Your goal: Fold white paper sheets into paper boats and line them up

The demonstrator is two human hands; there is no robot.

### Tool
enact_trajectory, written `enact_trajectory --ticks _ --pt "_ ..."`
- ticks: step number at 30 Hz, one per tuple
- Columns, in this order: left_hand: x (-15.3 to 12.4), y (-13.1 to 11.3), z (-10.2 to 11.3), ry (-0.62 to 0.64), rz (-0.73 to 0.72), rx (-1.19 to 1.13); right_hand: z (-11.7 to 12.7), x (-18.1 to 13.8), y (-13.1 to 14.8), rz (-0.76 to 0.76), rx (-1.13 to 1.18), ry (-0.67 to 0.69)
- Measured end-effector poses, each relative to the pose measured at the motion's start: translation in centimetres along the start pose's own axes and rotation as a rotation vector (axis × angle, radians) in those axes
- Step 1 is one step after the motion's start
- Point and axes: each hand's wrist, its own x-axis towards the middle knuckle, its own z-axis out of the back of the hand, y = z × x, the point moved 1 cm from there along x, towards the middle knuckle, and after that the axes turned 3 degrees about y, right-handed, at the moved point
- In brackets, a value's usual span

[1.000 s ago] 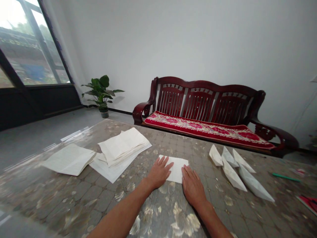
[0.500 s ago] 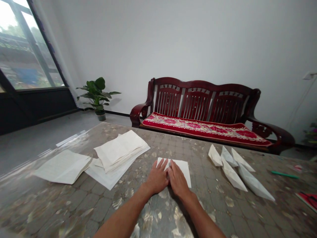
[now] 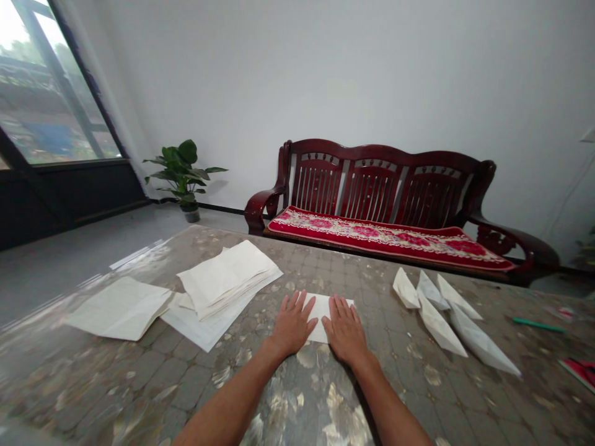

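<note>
A folded white sheet of paper [image 3: 321, 308] lies on the patterned table [image 3: 260, 396] straight ahead. My left hand [image 3: 292, 325] lies flat on its left part, fingers stretched out. My right hand [image 3: 344, 328] presses flat on its right part, fingers together and extended. Most of the sheet is covered by the two hands. Neither hand grips anything.
A stack of white sheets [image 3: 225, 280] and a loose sheet [image 3: 118, 307] lie to the left. Several folded paper boats [image 3: 446, 319] sit to the right, with a green pen [image 3: 539, 324] and a red item [image 3: 581, 371] beyond. A wooden bench [image 3: 385, 210] and potted plant [image 3: 183, 176] stand behind.
My right hand slid left onto the paper to meet the left hand, then both spread slightly apart across it. The view shifted a little.
</note>
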Motion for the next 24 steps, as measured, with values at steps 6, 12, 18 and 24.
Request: enact_trajectory --ticks 6,12,18,24 --pt "0.3 0.4 -0.4 -0.024 0.023 -0.012 -0.3 0.1 -3.4 -0.039 -0.034 -0.080" --pt "1.6 1.3 -0.2 -0.027 0.110 -0.071 -0.7 0.2 -5.2 -0.074 -0.047 -0.167" --pt "3.0 1.1 1.3 0.028 0.245 -0.294 -0.3 0.0 -4.6 -0.076 -0.012 -0.179" --pt "3.4 1.6 1.4 0.093 0.458 -1.081 -0.1 -0.2 -4.5 -0.077 -0.010 -0.192"
